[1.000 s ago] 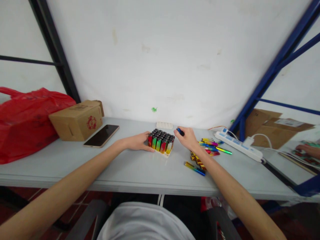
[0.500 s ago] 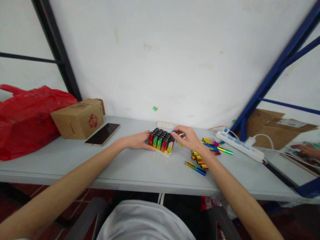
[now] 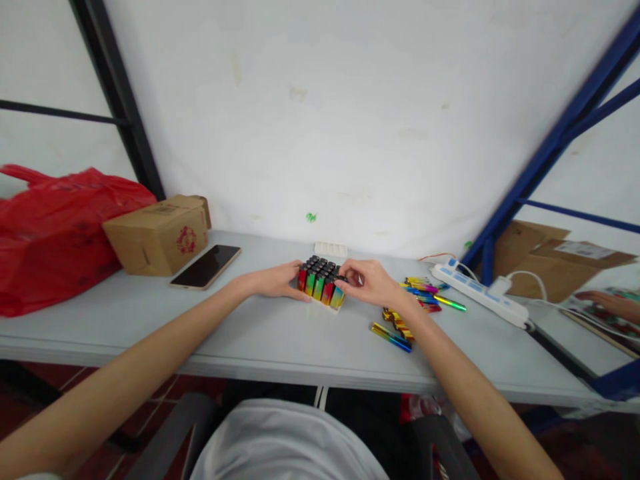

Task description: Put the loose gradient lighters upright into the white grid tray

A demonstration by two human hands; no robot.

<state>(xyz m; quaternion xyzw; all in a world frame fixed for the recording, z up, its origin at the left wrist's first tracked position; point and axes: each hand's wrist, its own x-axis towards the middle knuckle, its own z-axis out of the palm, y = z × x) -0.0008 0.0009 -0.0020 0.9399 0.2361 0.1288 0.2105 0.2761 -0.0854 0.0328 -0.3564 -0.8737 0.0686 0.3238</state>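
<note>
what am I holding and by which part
Your right hand seemingly pinches one tube by its black top; your left hand cups the packed tubes' left end.

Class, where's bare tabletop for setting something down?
Front centre, between the left forearm and blue-yellow metallic tubes; at the back, between the black phone and white plastic tray. Crowded: right, colourful shiny tubes beside the white power strip; left, red plastic bag and brown cardboard box.

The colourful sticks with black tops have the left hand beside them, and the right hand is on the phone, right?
No, the right hand isn't on the phone. The head view shows its fingers at a corner of the colourful sticks. The left hand is beside them, as you said.
</note>
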